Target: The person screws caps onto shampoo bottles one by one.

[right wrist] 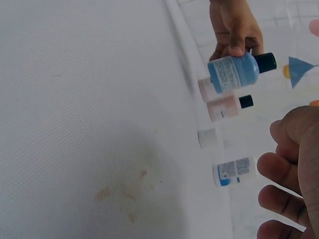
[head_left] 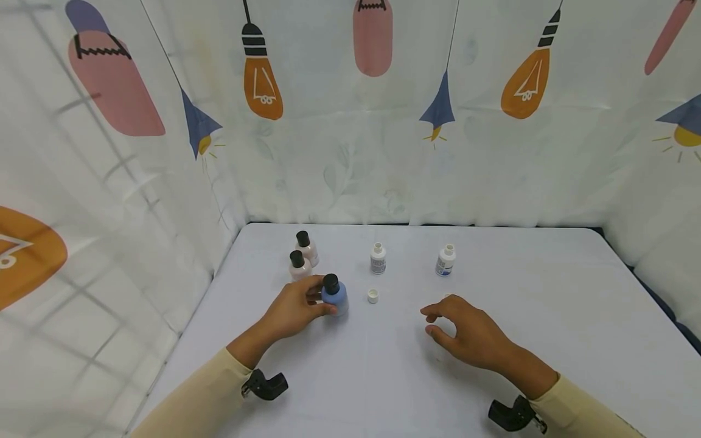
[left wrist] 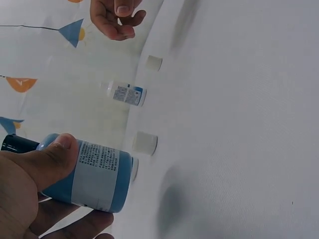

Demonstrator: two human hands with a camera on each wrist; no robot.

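Observation:
My left hand grips a blue bottle with a black cap, thumb on its near side. In the left wrist view the bottle's printed label shows, and its shadow falls apart from it on the table. Over the table to the right hovers my right hand, its fingers loosely bent around nothing. Two uncapped small white bottles stand upright farther back. A white cap lies in front of the left one; another cap, mostly hidden by my right hand in the head view, lies near the other.
Two pale pink bottles with black caps stand behind my left hand. The white-covered table is enclosed by a printed curtain at the back and sides. Small brownish stains mark the cover below my right hand.

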